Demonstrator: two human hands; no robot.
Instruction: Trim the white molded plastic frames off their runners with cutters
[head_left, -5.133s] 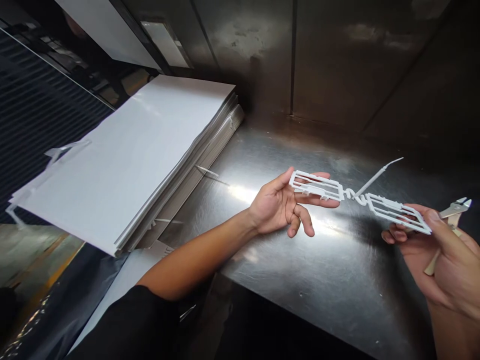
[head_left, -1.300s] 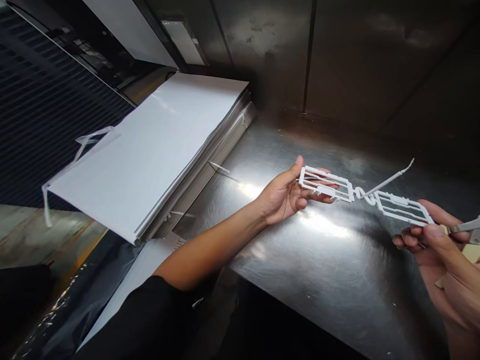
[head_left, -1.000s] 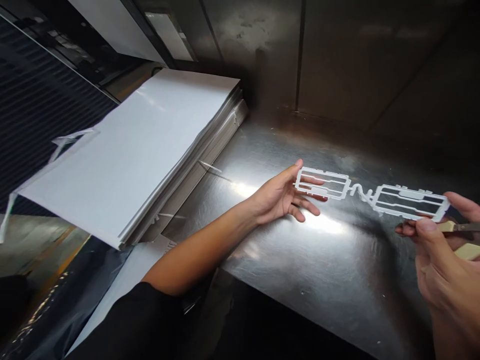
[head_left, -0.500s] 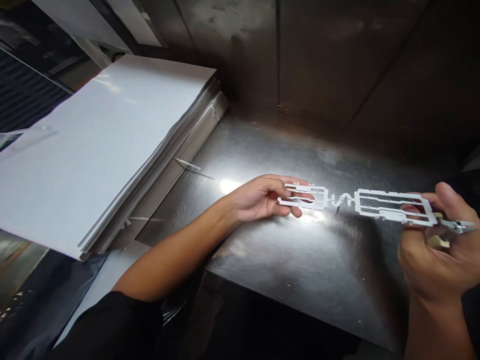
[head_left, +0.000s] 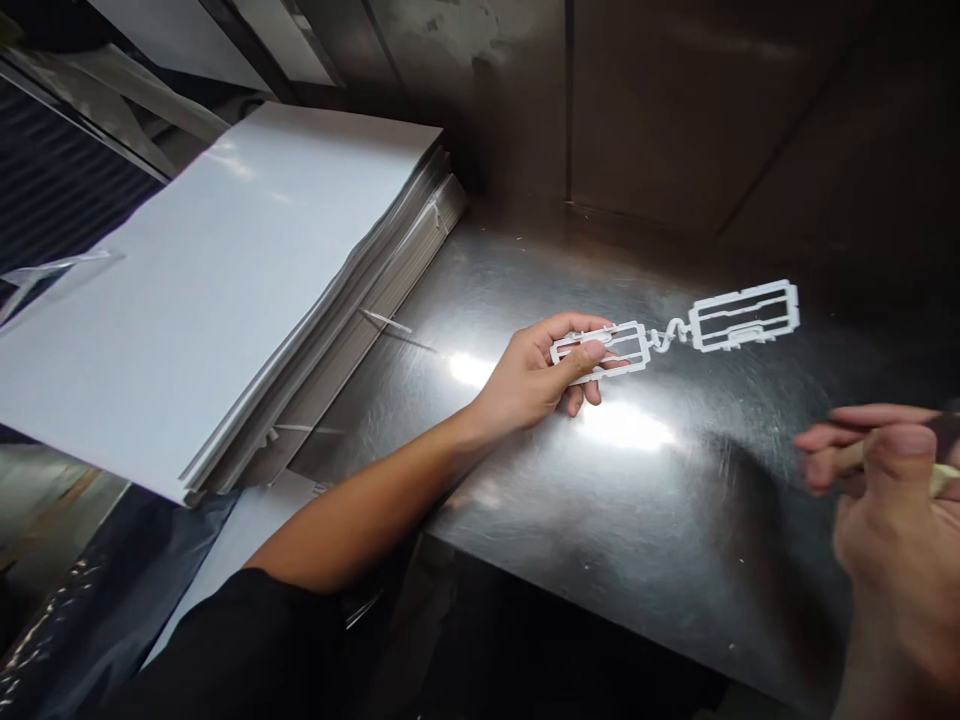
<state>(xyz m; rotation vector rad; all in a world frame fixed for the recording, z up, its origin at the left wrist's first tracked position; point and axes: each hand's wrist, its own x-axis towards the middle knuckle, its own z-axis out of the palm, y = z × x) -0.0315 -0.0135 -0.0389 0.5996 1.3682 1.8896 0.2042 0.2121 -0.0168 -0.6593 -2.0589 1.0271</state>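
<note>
My left hand (head_left: 536, 370) grips the near end of a white plastic frame part (head_left: 744, 316), its thumb pressed on top and fingers beneath. Two slotted rectangles make up this part, joined by a thin S-shaped link, and the far rectangle sticks out to the right in the air. At the right edge, my right hand (head_left: 892, 500) is apart from the part and blurred. Its fingers are curled round the cream-handled nippers (head_left: 943, 480), mostly hidden by the hand and cut off by the picture's edge.
Below the hands lies a scratched metal tabletop (head_left: 510, 500) with small specks on it. A thick stack of white sheets (head_left: 247, 260) stands at the left, with strap ends (head_left: 386, 321) sticking out from its side. Dark metal panels (head_left: 675, 110) rise behind.
My right hand has let go of the far rectangle and moved down, away from it. The white part has tilted up at its right end, and my left thumb now lies across it.
</note>
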